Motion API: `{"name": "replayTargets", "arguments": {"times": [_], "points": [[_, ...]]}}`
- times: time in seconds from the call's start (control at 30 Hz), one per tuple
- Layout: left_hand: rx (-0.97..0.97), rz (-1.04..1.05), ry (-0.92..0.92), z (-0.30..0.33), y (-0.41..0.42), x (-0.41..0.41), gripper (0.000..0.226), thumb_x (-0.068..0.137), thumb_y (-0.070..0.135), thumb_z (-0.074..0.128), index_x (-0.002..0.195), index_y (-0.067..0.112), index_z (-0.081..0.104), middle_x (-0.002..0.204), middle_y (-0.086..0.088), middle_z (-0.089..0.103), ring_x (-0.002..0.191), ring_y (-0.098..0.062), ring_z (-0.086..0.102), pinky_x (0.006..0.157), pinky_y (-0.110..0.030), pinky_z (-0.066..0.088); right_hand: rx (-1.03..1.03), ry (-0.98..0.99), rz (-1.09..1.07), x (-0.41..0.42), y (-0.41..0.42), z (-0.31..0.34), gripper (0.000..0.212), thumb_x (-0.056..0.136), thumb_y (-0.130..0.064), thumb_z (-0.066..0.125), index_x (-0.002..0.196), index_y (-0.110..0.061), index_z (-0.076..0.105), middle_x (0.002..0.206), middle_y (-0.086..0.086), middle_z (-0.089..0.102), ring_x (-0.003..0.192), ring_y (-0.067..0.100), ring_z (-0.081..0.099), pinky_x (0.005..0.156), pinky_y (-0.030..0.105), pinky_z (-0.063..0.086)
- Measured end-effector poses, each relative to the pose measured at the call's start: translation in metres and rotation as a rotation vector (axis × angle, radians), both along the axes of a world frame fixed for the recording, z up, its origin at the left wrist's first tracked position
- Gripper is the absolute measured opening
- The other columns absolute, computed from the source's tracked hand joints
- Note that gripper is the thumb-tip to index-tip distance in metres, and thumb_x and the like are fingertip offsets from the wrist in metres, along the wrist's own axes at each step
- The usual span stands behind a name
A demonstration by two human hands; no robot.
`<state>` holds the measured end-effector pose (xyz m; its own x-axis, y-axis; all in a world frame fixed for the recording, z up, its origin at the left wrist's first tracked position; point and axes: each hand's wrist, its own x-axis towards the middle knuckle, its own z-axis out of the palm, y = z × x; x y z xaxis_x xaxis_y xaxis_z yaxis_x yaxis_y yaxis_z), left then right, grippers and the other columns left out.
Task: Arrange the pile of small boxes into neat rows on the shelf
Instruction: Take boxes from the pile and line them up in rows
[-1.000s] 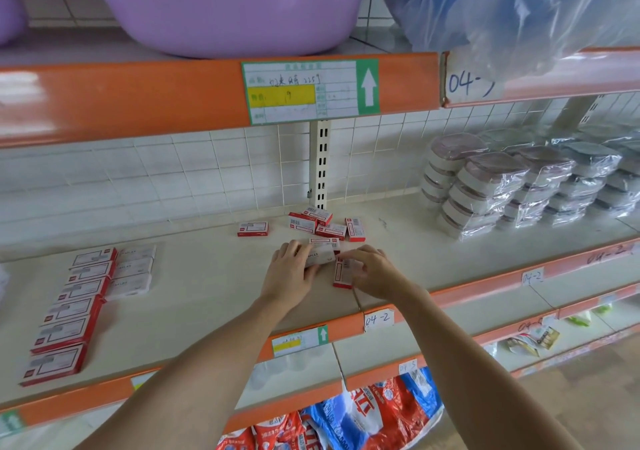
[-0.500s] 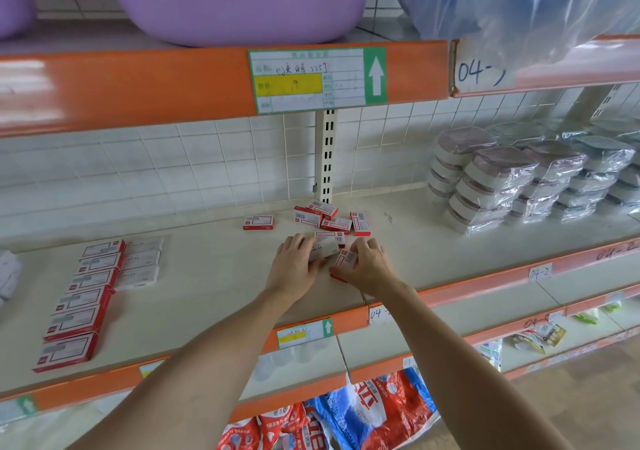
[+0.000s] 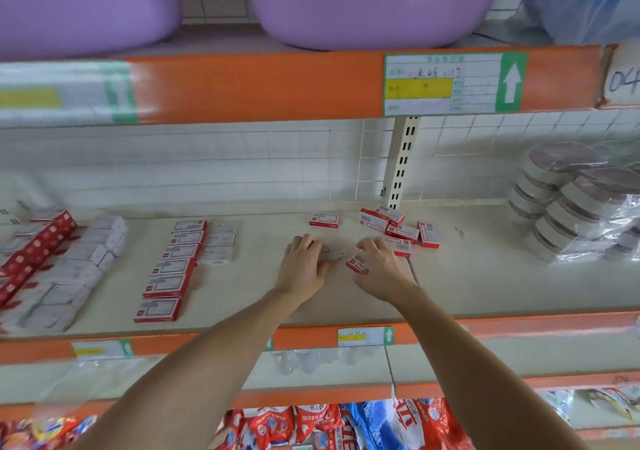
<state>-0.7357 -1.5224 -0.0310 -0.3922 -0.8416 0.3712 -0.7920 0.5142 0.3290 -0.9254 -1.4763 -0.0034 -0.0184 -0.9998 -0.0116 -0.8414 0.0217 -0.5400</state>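
A loose pile of small red-and-white boxes [image 3: 398, 228] lies on the cream shelf [image 3: 485, 287] by the slotted upright. One box [image 3: 324, 220] sits apart to its left. A neat row of the same boxes [image 3: 173, 269] runs front to back farther left, with a short white-sided row [image 3: 220, 242] beside it. My left hand [image 3: 303, 269] holds a white-faced box [image 3: 334, 254]. My right hand [image 3: 381, 269] grips a red-edged box [image 3: 356, 263] close beside it. Both hands are just left of the pile.
More rows of red and white boxes [image 3: 52, 269] fill the far left. Wrapped stacks of round lidded containers [image 3: 568, 204] stand at the right. Purple tubs [image 3: 346, 3] sit on the orange-edged shelf above [image 3: 259, 86]. Bagged goods [image 3: 346, 425] lie below.
The camera has swung left, bringing the left rows into view. Both hands have lifted their boxes slightly left, away from the pile.
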Motion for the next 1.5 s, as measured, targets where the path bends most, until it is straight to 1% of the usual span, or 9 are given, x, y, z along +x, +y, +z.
{"name": "replayTargets", "arguments": {"times": [0.13,0.3,0.43,0.53,0.73,0.93,1.1,1.37,1.5], "points": [[0.001,0.061,-0.007,0.001,-0.005,0.051,0.021,0.086,0.027,0.068,0.097,0.009,0.065,0.094,-0.006,0.053,0.092,-0.029,0.051,0.081,-0.045,0.049,-0.062,0.005,0.049,0.049,-0.017,-0.004,0.052,0.082,-0.015,0.064,0.131,-0.010,0.049,0.128,0.008,0.046,0.122,0.027,0.040,0.099,0.033,0.037],[0.034,0.102,-0.075,0.010,0.001,0.113,0.025,0.090,0.030,0.064,0.104,0.010,0.066,0.101,-0.006,0.054,0.099,-0.028,0.051,0.081,-0.044,0.049,-0.105,-0.005,0.109,0.112,-0.033,-0.008,0.047,0.081,-0.006,0.059,0.128,-0.009,0.052,0.126,0.008,0.051,0.118,0.029,0.042,0.098,0.034,0.037],[0.065,0.044,-0.209,0.018,0.002,0.160,0.033,0.092,0.041,0.060,0.103,0.010,0.065,0.111,-0.006,0.057,0.106,-0.028,0.053,0.083,-0.044,0.050,-0.135,0.007,0.091,0.151,-0.037,-0.009,0.045,0.076,-0.004,0.059,0.121,-0.009,0.056,0.121,0.009,0.056,0.113,0.032,0.047,0.095,0.035,0.035],[0.091,-0.014,-0.296,0.026,-0.005,0.183,0.038,0.090,0.042,0.063,0.105,0.007,0.067,0.114,-0.008,0.059,0.114,-0.029,0.052,0.094,-0.043,0.047,-0.118,-0.010,0.088,0.174,-0.043,-0.008,0.040,0.080,-0.008,0.059,0.120,-0.010,0.057,0.121,0.007,0.055,0.114,0.029,0.045,0.096,0.033,0.035],[0.100,-0.028,-0.402,0.039,-0.010,0.208,0.036,0.091,0.041,0.058,0.113,0.013,0.064,0.114,-0.002,0.056,0.119,-0.023,0.040,0.102,-0.039,0.038,-0.129,-0.041,0.060,0.206,-0.040,-0.012,0.031,0.082,-0.011,0.061,0.113,-0.007,0.058,0.115,0.010,0.056,0.111,0.029,0.046,0.094,0.035,0.040],[0.124,0.034,-0.431,0.040,-0.010,0.218,0.025,0.089,0.021,0.060,0.113,0.014,0.059,0.127,-0.005,0.047,0.124,-0.026,0.035,0.104,-0.040,0.034,-0.088,0.006,0.037,0.210,-0.037,-0.010,0.035,0.083,-0.009,0.061,0.117,-0.011,0.057,0.118,0.004,0.055,0.112,0.025,0.044,0.091,0.030,0.038],[0.115,-0.015,-0.394,0.037,-0.010,0.212,0.037,0.094,0.041,0.057,0.125,0.020,0.059,0.127,-0.002,0.050,0.127,-0.024,0.036,0.104,-0.042,0.031,-0.055,-0.011,0.023,0.215,-0.036,-0.007,0.035,0.079,-0.004,0.059,0.113,-0.012,0.057,0.114,0.002,0.055,0.110,0.026,0.045,0.090,0.029,0.039],[0.085,-0.014,-0.437,0.040,-0.014,0.220,0.037,0.095,0.042,0.055,0.124,0.019,0.059,0.130,-0.002,0.048,0.131,-0.025,0.033,0.105,-0.042,0.031,0.008,0.105,-0.028,0.215,-0.033,0.002,0.041,0.080,-0.012,0.061,0.118,-0.028,0.059,0.117,-0.001,0.052,0.113,0.023,0.043,0.097,0.034,0.034],[0.119,-0.057,-0.406,0.041,-0.017,0.223,0.039,0.095,0.045,0.055,0.123,0.018,0.060,0.129,-0.003,0.049,0.131,-0.026,0.033,0.105,-0.044,0.032,-0.013,0.064,-0.096,0.218,-0.032,0.004,0.039,0.082,-0.008,0.062,0.118,-0.021,0.057,0.114,0.007,0.053,0.112,0.029,0.045,0.095,0.037,0.041]]}}
